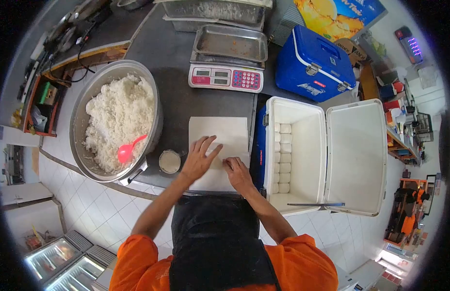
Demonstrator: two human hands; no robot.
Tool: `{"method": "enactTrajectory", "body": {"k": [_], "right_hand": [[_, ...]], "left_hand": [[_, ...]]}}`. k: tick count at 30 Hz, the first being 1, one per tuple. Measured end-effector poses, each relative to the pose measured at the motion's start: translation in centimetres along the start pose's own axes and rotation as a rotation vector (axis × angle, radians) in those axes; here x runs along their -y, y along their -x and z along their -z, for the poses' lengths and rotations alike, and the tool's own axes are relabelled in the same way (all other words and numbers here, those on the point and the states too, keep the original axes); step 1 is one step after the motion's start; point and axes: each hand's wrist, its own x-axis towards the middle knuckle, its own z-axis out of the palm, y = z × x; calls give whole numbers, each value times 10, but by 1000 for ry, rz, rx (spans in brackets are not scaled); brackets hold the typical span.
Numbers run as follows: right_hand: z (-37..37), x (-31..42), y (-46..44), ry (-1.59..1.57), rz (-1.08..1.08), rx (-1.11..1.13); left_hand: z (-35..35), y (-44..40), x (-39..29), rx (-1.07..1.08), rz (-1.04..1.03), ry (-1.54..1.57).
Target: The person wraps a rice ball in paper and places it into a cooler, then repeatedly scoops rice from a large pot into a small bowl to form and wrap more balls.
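A stack of white paper sheets point(219, 127) lies on the dark counter in front of me. My left hand point(200, 159) rests on the paper with its fingers spread. To its right, my right hand point(238, 174) has its fingers curled and pinched together at a sheet near the stack's lower right part. Left of the paper stands a small round cup point(169, 161) with a pale top. A large metal pot point(78, 131) holds cooked white rice point(119, 114), with a pink ladle point(126, 152) lying on it.
Right of the paper, an open white-lined cooler point(302, 169) holds several white wrapped packets point(284, 157) along its left wall; its lid point(357, 155) is swung right. Behind are a digital scale point(226, 78) bearing a metal tray point(230, 43) and a closed blue cooler point(314, 65).
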Motion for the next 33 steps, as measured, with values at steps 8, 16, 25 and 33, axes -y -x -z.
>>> {"method": "enactTrajectory", "body": {"k": [8,16,25,33], "right_hand": [[-6,-2,4,23,58,-23],[-16,-2,15,-198,-178,-28],[-11,-25,21,-32,-91,113],[-1,-50,-41,-91,-507,505]], "left_hand": [[18,78,38,341,-169,73],[-73,69,0,248,6,286],[-69,95,11,254,206,331],[-61,33,46,577,470,342]]}}
